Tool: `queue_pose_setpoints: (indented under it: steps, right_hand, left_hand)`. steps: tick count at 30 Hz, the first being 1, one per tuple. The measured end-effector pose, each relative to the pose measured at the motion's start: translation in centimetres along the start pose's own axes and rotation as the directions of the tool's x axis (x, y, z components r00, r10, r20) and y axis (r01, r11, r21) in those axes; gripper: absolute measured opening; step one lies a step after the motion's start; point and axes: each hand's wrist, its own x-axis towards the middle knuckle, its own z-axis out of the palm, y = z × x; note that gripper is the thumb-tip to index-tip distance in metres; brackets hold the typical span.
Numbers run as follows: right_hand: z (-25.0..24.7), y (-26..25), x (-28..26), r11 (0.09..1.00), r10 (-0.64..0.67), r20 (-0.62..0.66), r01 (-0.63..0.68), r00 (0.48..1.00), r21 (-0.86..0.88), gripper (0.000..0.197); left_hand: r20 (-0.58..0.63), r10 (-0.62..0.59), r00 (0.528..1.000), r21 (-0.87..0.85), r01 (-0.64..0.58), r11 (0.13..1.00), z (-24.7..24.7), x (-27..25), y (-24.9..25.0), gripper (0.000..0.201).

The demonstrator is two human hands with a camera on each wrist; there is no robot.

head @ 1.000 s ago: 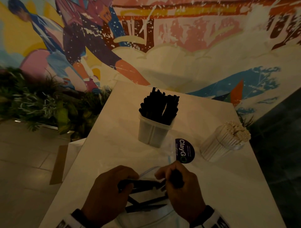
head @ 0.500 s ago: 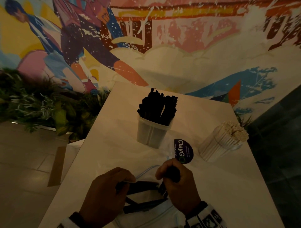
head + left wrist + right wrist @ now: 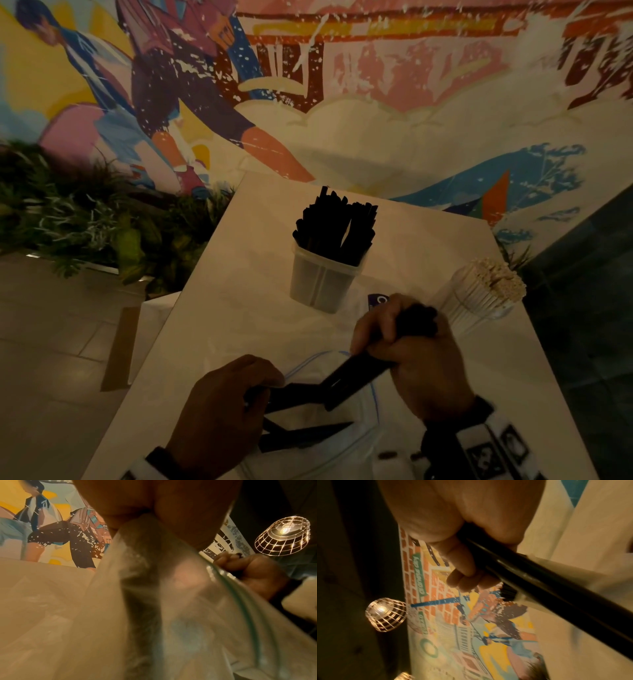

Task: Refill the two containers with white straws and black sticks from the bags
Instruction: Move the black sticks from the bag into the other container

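Note:
A clear zip bag (image 3: 346, 442) lies on the white table (image 3: 222, 325) near its front edge, with a few black sticks (image 3: 301, 435) left inside. My right hand (image 3: 411, 356) grips a bundle of black sticks (image 3: 359, 373) that slants out of the bag mouth. My left hand (image 3: 222, 411) pinches the bag's left rim; the left wrist view shows its fingers (image 3: 154, 513) on the plastic (image 3: 171, 601). Behind stand a translucent container (image 3: 323, 281) full of black sticks and, to the right, a clear container (image 3: 476, 298) packed with white straws.
A round dark sticker (image 3: 376, 301) shows partly behind my right hand. Plants (image 3: 85, 222) line the floor left of the table, and a painted mural wall (image 3: 376, 102) stands right behind it. A dark floor drops off past the table's right edge.
My right hand has risen and moved right, drawing the bundle of black sticks up out of the bag. The left hand has stayed on the bag rim.

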Motion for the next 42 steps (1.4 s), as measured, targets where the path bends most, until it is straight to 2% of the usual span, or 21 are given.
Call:
queue_pose_setpoints:
  steps: [3, 7, 9, 12, 15, 17, 20, 22, 25, 27, 30, 33, 36, 38, 42]
  right_hand:
    - [-0.1, -3.3, 1.3, 0.995, -0.085, 0.051, 0.082, 0.995, 0.062, 0.024]
    - [-0.3, -6.8, 3.7, 0.974, -0.222, 0.034, 0.219, 0.975, 0.057, 0.022]
    - [-0.1, -8.4, 5.3, 0.944, -0.321, 0.003, 0.32, 0.947, 0.08, 0.025]
    - [0.4, -10.4, 8.1, 0.871, -0.482, -0.033, 0.483, 0.875, 0.084, 0.034]
    - [1.3, -11.0, 10.8, 0.813, -0.574, -0.022, 0.573, 0.818, 0.099, 0.038]
    - [1.9, -9.9, 12.5, 0.823, -0.567, -0.009, 0.567, 0.823, 0.032, 0.039]
    - [2.5, -6.6, 14.1, 0.87, -0.475, 0.038, 0.476, 0.879, -0.128, 0.047]
    - [2.5, -5.3, 14.6, 0.877, -0.439, 0.055, 0.441, 0.897, -0.188, 0.048]
    - [2.0, -6.0, 14.8, 0.876, -0.459, 0.052, 0.461, 0.887, -0.142, 0.039]
    - [1.7, -6.3, 14.8, 0.881, -0.461, 0.054, 0.464, 0.886, -0.089, 0.04]
    - [1.4, -5.4, 14.4, 0.911, -0.402, 0.049, 0.404, 0.915, -0.08, 0.039]
    - [1.0, -4.8, 14.5, 0.911, -0.403, -0.036, 0.397, 0.914, -0.11, 0.038]
    - [0.7, -5.4, 15.1, 0.891, -0.452, -0.161, 0.435, 0.877, -0.129, 0.03]
    - [0.8, -5.6, 15.5, 0.885, -0.466, -0.196, 0.458, 0.863, -0.086, 0.029]
    - [1.2, -5.1, 16.3, 0.918, -0.395, -0.158, 0.382, 0.905, -0.106, 0.029]
  left_hand:
    - [0.03, -0.008, 1.0, 0.012, 0.008, 1.0, 0.2, 0.0, -0.3, 0.057]
    - [0.024, -0.009, 1.0, 0.009, 0.009, 1.0, 0.1, -0.1, -0.4, 0.051]
    - [0.033, -0.028, 0.999, 0.016, 0.028, 0.999, 0.2, -0.1, -0.5, 0.057]
    - [0.043, -0.049, 0.998, 0.013, 0.048, 0.999, 0.3, -0.2, -0.5, 0.067]
    - [0.042, -0.077, 0.996, -0.001, 0.077, 0.997, 0.2, -0.2, -0.3, 0.068]
    - [0.047, -0.096, 0.994, -0.003, 0.096, 0.995, 0.1, 0.0, 0.0, 0.067]
    - [0.063, -0.11, 0.992, -0.018, 0.112, 0.994, -0.1, 0.2, 0.2, 0.066]
    - [0.079, -0.113, 0.99, -0.024, 0.115, 0.993, -0.1, 0.2, 0.2, 0.064]
    - [0.067, -0.12, 0.99, -0.028, 0.123, 0.992, -0.1, 0.2, 0.1, 0.064]
    - [0.064, -0.13, 0.989, -0.031, 0.132, 0.991, -0.1, 0.2, 0.1, 0.064]
    - [0.063, -0.122, 0.99, -0.04, 0.125, 0.991, -0.1, 0.1, -0.1, 0.064]
    - [0.059, -0.121, 0.991, -0.023, 0.123, 0.992, -0.1, 0.1, -0.1, 0.064]
    - [0.075, -0.147, 0.986, -0.014, 0.148, 0.989, -0.2, -0.1, 0.0, 0.062]
    - [0.081, -0.151, 0.985, -0.013, 0.152, 0.988, -0.2, -0.1, 0.1, 0.062]
    - [0.093, -0.146, 0.985, -0.037, 0.15, 0.988, -0.2, -0.1, 0.3, 0.064]
